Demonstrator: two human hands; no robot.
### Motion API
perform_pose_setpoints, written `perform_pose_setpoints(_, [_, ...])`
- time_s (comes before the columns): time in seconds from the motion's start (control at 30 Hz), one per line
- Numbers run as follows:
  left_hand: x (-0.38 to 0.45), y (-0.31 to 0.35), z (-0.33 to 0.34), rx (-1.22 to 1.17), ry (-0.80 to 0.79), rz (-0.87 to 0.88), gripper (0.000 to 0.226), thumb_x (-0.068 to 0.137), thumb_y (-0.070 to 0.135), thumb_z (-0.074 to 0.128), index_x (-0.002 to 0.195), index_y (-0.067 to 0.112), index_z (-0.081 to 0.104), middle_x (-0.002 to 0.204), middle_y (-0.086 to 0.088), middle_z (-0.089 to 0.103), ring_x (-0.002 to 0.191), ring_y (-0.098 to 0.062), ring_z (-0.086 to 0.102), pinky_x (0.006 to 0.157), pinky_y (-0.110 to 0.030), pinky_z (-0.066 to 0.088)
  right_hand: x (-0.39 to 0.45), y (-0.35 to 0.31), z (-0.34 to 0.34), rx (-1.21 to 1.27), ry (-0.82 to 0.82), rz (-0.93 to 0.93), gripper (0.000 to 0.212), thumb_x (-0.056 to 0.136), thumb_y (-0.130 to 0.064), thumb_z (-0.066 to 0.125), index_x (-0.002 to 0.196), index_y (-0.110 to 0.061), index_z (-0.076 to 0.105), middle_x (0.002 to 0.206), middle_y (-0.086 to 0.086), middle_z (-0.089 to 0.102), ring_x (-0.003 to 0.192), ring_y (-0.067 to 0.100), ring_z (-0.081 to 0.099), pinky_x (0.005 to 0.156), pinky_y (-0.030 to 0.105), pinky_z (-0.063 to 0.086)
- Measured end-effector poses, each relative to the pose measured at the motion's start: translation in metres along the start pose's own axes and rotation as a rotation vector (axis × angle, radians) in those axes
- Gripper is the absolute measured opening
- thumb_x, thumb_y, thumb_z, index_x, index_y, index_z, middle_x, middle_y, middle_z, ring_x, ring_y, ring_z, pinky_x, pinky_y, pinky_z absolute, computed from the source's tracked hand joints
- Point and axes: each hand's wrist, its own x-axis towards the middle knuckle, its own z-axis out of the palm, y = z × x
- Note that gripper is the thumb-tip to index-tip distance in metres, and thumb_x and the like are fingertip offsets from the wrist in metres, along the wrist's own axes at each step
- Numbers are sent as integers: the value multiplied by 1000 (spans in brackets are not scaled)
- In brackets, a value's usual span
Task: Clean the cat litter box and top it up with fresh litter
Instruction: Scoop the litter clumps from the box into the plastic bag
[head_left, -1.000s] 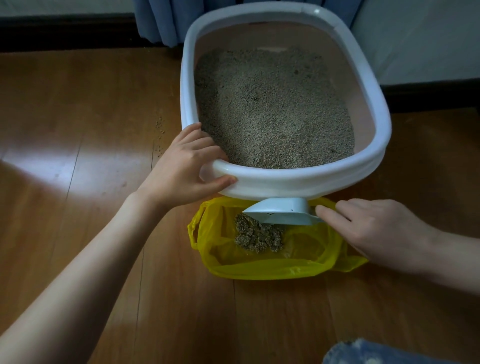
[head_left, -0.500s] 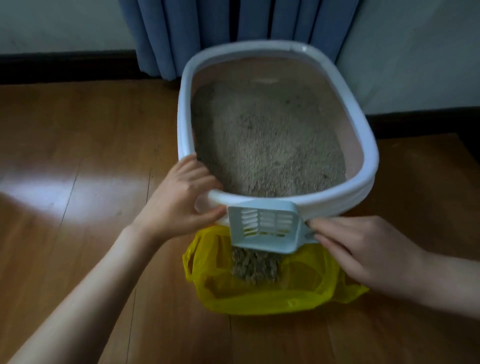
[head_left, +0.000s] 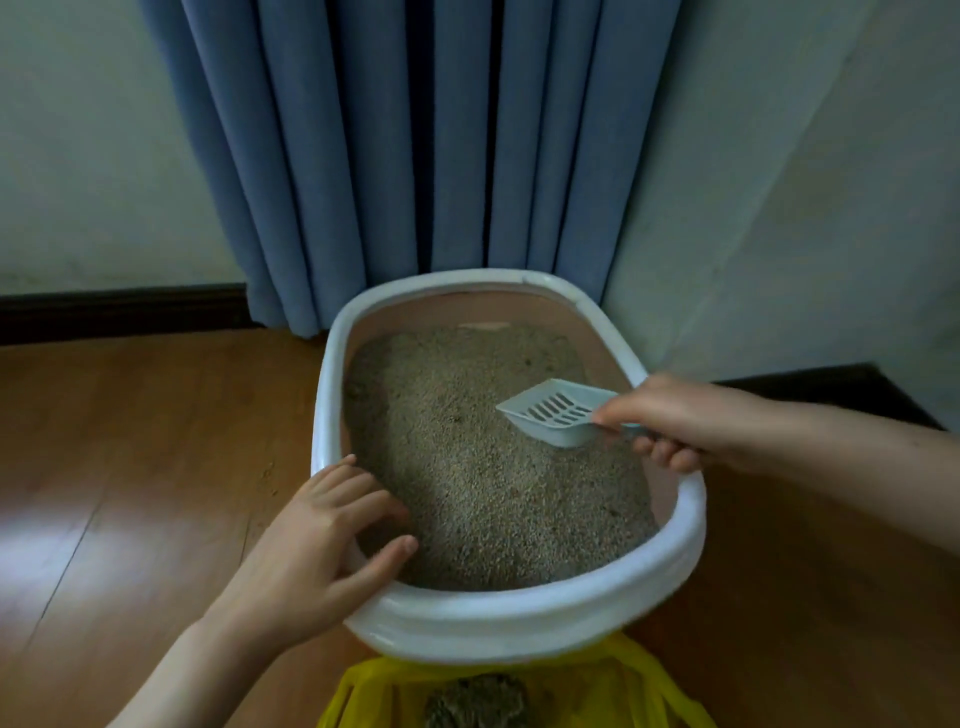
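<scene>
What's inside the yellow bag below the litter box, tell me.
The yellow bag holds a clump of scooped brownish litter. The litter box rim covers the bag's far part, and the frame cuts off the rest.

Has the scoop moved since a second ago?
Yes. The scoop, held by the right hand, went from over the yellow bag to over the litter box.
</scene>
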Motion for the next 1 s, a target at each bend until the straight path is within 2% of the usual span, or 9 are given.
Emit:
perform_pose_setpoints(0.07, [6,-5,-3,19,2,-23,36,92,60,47,93,30,67,85,19,55,90,-4,53,103,-19,34,23,-13,-11,-233,71,4,13,94,-17,54,90,-5,58,41,-6,46,35,7,37,35,17,26])
perform_pose_setpoints(0.17, [13,-10,-4,4,-9,-73,41,89,68,44,93,33,65,85,23,52,85,2,51,80,-17,40,55,-29,-17,-597,200,-56,21,95,-17,48,75,-13,53,64,1,53,54,14,48,46,24,35])
perform_pose_setpoints(0.27, [14,-14,1,18,-31,-89,36,87,68,49,92,36,65,84,23,54,84,4,52,80,-20,41,80,-48,-21,-674,157,-73,27,92,-14,47,66,-18,46,68,-1,48,56,10,43,53,21,39])
perform_pose_setpoints(0.37, [17,-17,4,30,-38,-90,27,83,62,59,91,37,65,84,25,56,86,6,53,82,-19,41,101,-68,-23,-726,112,97,22,92,-9,42,73,-8,54,56,2,45,41,10,38,38,19,31])
perform_pose_setpoints(0.43, [19,-19,4,26,-34,-85,24,80,59,63,90,37,66,84,25,57,85,8,53,83,-16,40,119,-74,-22,-663,23,275,26,92,-8,38,73,1,54,45,1,34,28,8,24,33,14,17])
perform_pose_setpoints(0.5, [20,-20,5,22,-45,-77,21,78,56,65,88,37,66,83,25,57,85,9,53,83,-15,39,132,-74,-16,-625,46,300,28,93,-6,37,71,1,52,48,1,32,28,9,25,34,15,18])
perform_pose_setpoints(0.67, [20,-25,8,30,-91,-76,20,77,58,64,86,40,65,81,26,57,85,8,53,87,-14,36,170,-46,18,-468,312,-83,20,93,-27,56,79,-13,51,77,3,52,72,17,53,64,26,44])
perform_pose_setpoints(0.8, [23,-24,8,29,-101,-101,21,75,58,64,84,39,65,79,24,57,84,7,52,85,-14,36,189,-35,47,-357,394,-123,9,91,-12,48,84,-12,54,80,3,53,70,16,53,50,25,35])
perform_pose_setpoints(1.0, [24,-17,5,36,-99,-142,21,79,53,60,84,34,64,78,18,55,84,2,49,88,-21,36,203,-42,76,-188,475,-140,13,92,-9,52,80,-8,53,78,5,54,71,20,52,63,30,45])
